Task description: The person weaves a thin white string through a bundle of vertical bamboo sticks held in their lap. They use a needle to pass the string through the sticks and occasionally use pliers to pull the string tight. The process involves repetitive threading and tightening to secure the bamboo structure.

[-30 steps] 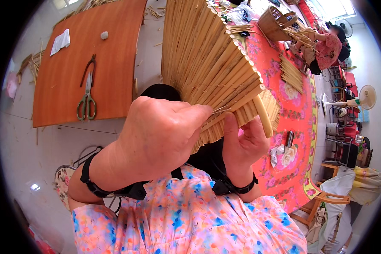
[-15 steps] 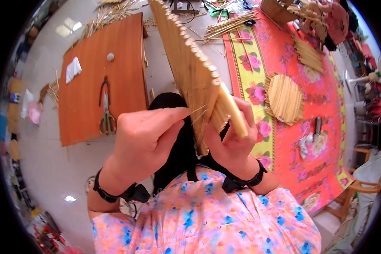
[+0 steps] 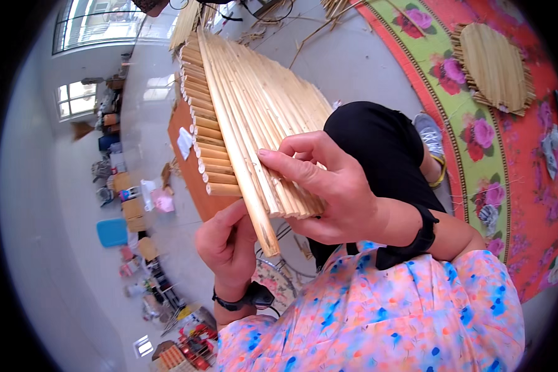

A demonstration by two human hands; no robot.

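Note:
A panel of pale yellow reed-like stalks [image 3: 254, 93] slants away from me, its stalks lying side by side. Along its left edge a second layer of short stalks [image 3: 209, 149] shows cut round ends, and one thicker stalk [image 3: 229, 133] runs lengthwise over them. My right hand [image 3: 338, 192] grips the near end of the panel, thumb on top and the other fingers partly hidden beneath. Just below the short stalks, my left hand [image 3: 229, 242] is closed, fingers curled by the thick stalk's near end. What it pinches, if anything, is hidden.
Behind the panel is an orange-brown board [image 3: 195, 177] with a white cloth [image 3: 185, 143] on it. On the right, a flowered red mat [image 3: 527, 204] carries a round stalk panel [image 3: 493, 65]. My black-trousered knee [image 3: 372, 136] is beside the work. Clutter, including a blue tub [image 3: 111, 232], lines the left wall.
The panel has turned from edge-on to show its broad face, tilting left. My view has swung left. My left hand has moved from beside the panel to under its near left edge.

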